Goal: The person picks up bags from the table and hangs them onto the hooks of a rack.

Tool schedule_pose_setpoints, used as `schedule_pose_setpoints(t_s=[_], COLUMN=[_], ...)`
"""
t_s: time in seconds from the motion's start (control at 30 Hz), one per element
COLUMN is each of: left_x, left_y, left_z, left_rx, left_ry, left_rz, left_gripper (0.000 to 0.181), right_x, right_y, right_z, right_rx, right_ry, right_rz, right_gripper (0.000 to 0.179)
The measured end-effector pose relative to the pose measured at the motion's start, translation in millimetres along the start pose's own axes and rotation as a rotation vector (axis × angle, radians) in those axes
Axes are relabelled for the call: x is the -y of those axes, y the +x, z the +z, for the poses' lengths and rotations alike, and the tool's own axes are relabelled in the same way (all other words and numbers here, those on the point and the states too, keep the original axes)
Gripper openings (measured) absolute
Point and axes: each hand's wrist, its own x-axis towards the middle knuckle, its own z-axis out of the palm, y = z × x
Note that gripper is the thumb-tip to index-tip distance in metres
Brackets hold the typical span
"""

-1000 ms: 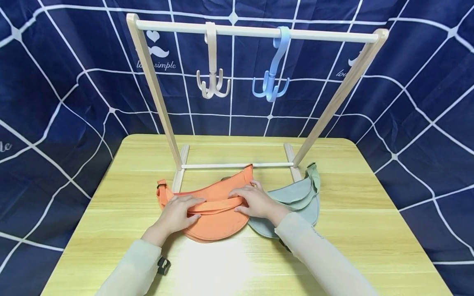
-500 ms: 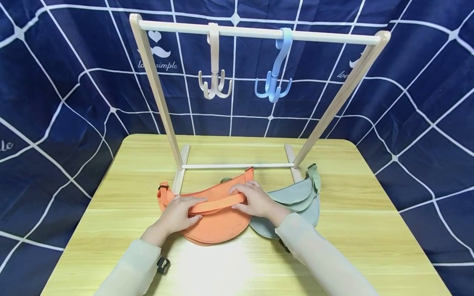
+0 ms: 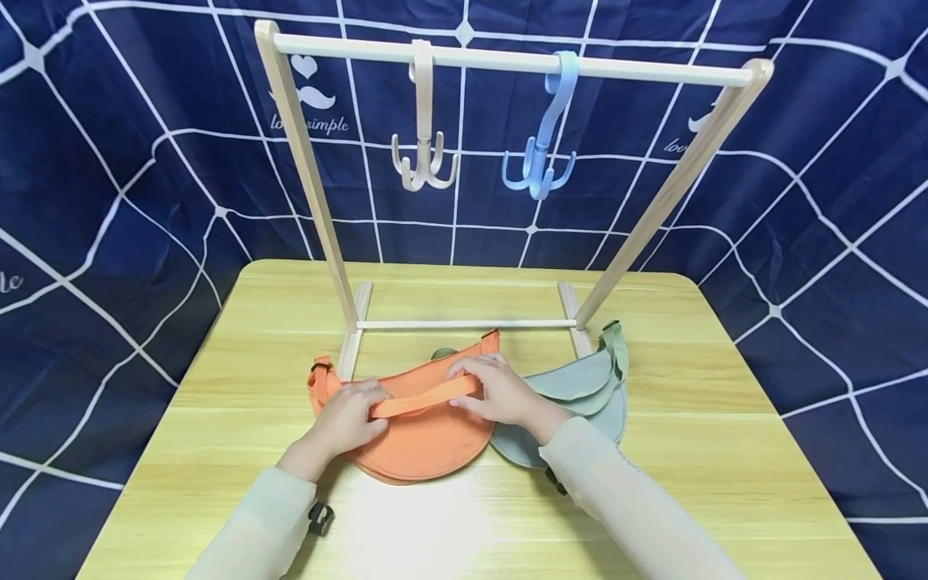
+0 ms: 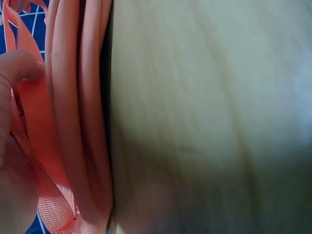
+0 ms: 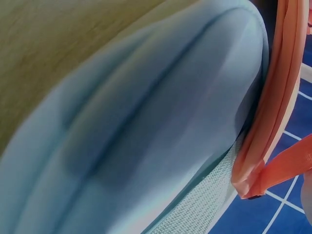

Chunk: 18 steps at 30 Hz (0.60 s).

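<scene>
An orange crescent-shaped bag [image 3: 435, 451] lies flat on the table, its curved side toward me. My left hand [image 3: 350, 415] pinches one end of a stretch of its orange webbing strap [image 3: 420, 400]. At the other end, my right hand [image 3: 496, 391] holds the same strap between thumb and fingers. That stretch runs taut between the hands, over the bag's front. In the left wrist view a finger curls against the strap [image 4: 39, 117] beside the bag's piped edge [image 4: 68, 112]. Partly under my right forearm lies a grey-blue bag [image 3: 598, 419] of similar shape, with a green strap.
Behind the bags stands a wooden rack [image 3: 667, 189], its feet on the table [image 3: 689, 483]. From its top bar hang a beige four-prong hook [image 3: 424, 121] and a blue one [image 3: 547, 125]. A black buckle [image 3: 320, 518] lies by my left sleeve. Blue gridded cloth [image 3: 834, 201] surrounds the table.
Both hands have stayed nearly in place on the strap. The strap between them has been drawn straighter, and the orange bag's lower edge has shifted slightly toward me.
</scene>
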Motion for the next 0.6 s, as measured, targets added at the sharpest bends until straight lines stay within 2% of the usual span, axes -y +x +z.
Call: schedule_pose_setpoints(t_s=[0.23,0.6], left_x=[-2.4,-11.1], left_y=[3.0,7.4], left_z=[-7.7,-22.7], left_rx=[-0.048,-0.029], left_ry=[-0.066,-0.319], left_rz=[0.013,-0.033], left_gripper=[0.018,0.023], right_x=[-0.4,-1.5], right_y=[-0.5,3.8], right_z=[-4.3,-13.3], right_rx=[-0.035,-0.106], right_ry=[0.030,0.077], right_rz=[-0.040,-0.136], right_gripper=[0.031,0.032])
